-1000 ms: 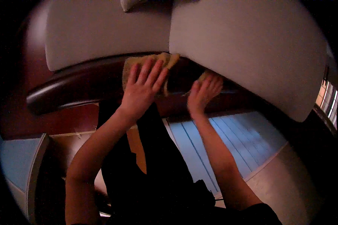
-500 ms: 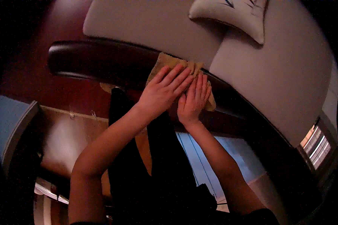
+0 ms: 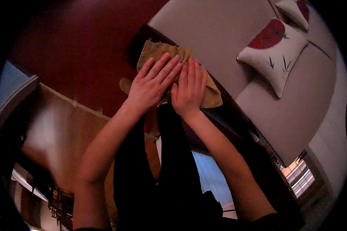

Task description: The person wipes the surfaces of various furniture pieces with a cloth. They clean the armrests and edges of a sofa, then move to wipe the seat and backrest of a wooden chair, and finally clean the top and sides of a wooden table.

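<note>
A tan cloth [image 3: 211, 92] lies bunched and wrinkled over the dark, glossy wooden arm [image 3: 228, 125] of a sofa. My left hand [image 3: 149, 86] rests flat on the cloth's left part, fingers stretched out. Beside it, my right hand [image 3: 189, 90] presses flat on the cloth with its fingers straight and close together. Both hands are open, lying on top of the cloth rather than gripping it. Most of the arm's far end is covered by the cloth.
Beige seat cushions [image 3: 204, 30] lie along the arm's right side. A pale throw pillow [image 3: 283, 61] with a red patch sits on them, and another pillow [image 3: 297, 13] is farther back. Dark red flooring [image 3: 85, 50] stretches left, meeting lighter wood flooring [image 3: 65, 131]. My dark-clothed legs are below.
Both hands and the cloth have slid along the wooden arm toward its far left end. The view has turned too, bringing more of the pillows into sight.
</note>
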Motion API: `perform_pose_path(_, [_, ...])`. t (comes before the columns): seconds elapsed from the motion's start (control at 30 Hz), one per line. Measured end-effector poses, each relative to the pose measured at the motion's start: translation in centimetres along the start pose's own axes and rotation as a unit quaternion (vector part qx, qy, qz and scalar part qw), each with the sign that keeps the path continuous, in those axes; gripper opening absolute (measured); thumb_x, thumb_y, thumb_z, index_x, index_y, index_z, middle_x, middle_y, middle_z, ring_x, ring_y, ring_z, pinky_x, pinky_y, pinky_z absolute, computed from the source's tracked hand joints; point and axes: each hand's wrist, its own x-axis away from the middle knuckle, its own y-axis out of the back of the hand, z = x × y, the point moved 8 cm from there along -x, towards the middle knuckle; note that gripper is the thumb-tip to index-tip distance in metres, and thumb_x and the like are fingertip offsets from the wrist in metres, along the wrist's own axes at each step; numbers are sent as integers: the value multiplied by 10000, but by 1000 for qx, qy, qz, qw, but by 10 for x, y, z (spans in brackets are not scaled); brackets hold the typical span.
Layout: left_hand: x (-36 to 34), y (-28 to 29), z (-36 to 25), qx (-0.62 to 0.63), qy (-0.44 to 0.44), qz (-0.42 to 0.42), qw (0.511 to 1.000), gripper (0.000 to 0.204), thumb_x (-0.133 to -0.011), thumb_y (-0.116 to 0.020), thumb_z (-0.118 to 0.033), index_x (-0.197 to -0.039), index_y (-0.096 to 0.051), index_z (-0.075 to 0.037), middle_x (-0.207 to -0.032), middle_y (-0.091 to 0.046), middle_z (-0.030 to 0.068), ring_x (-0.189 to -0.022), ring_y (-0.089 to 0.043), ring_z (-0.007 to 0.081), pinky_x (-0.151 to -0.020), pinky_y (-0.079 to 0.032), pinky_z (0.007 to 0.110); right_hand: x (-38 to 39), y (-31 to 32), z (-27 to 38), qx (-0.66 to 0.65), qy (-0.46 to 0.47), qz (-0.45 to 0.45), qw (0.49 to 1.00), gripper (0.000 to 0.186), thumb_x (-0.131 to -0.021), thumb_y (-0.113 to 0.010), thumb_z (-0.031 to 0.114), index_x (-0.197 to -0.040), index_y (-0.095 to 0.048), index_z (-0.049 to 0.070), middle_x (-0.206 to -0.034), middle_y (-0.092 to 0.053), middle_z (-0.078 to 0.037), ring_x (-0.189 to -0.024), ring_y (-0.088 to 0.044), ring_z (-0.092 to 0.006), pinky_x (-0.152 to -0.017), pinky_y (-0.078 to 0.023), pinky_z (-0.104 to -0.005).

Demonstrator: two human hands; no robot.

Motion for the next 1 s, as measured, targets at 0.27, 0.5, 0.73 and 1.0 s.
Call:
perform_pose_path(0.27, [11, 15, 101, 225, 152, -66, 960, 547, -875, -447, -112, -1410, -341, -58, -1434, -394, 100, -1292, -415, 265, -1020, -380, 379, -105, -23, 66, -33, 19, -41, 998, 559, -788, -529, 237, -1284, -448, -6, -1367, -407, -204, -1266, -380, -371, -1040, -273, -532])
perform_pose_path(0.5, [9, 26, 128, 434, 259, -19, 863, 323, -899, -450, -139, -1208, -421, -50, -1177, -530, 219, -1021, -539, 413, -805, -464, 480, -124, -27, 79, -5, -43, -14, 999, 485, -781, -525, 243, -1246, -499, 109, -1288, -451, -163, -1202, -421, -361, -1002, -316, -494])
perform_pose_path(0.73, [11, 29, 141, 392, 340, 48, 854, 341, -819, -548, -88, -1157, -518, -56, -943, -640, 205, -880, -603, 423, -774, -480, 504, -131, -21, 93, -4, -36, -24, 999, 392, -837, -480, 195, -1213, -529, 97, -1297, -465, -188, -1170, -444, -368, -971, -329, -524])
perform_pose_path(1.0, [-13, 71, 186, 586, 393, 34, 708, 279, -822, -569, -163, -1059, -642, -35, -989, -652, 201, -924, -629, 346, -811, -485, 393, -195, -45, 88, -258, -306, 126, 908, 296, -946, -438, 194, -1109, -578, -9, -1031, -625, -206, -934, -578, -378, -825, -454, -416])
